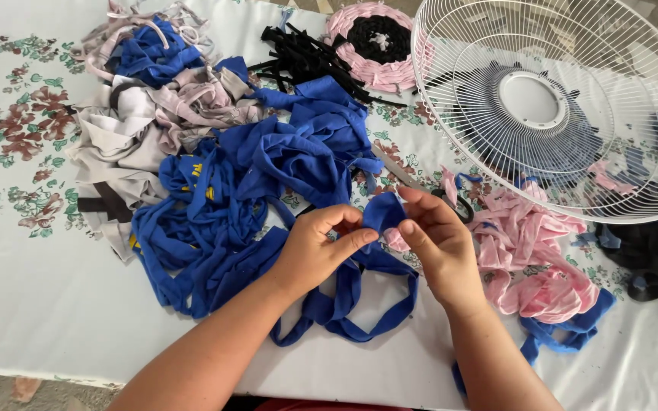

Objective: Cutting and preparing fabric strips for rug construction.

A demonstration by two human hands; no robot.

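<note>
Closest to me, on the white flowered table [32, 304], my left hand [317, 251] and right hand [439, 243] meet over a blue fabric strip [384, 213]. Both sets of fingers are closed on it: my left thumb and forefinger pinch its folded end from one side, my right fingers [420, 228] pinch it from the other. From the pinch the strip hangs down and loops loosely across the table toward me. It looks like soft, light knit cloth, limp and a little stretchy, so I judge it will sag and curl wherever I am not holding it; a firm pinch near the end, hands close together, seems the best hold. Just right of my right hand lies a heap of pink strips [531, 251], with black scissors [458, 204] partly hidden behind my fingers. Beyond my hands sits a pile of blue strips [268, 167], then grey ones [123, 144]. Farthest off are black strips [306, 57], a round pink-and-black woven mat [375, 42] and a white fan grille [557, 106].
</note>
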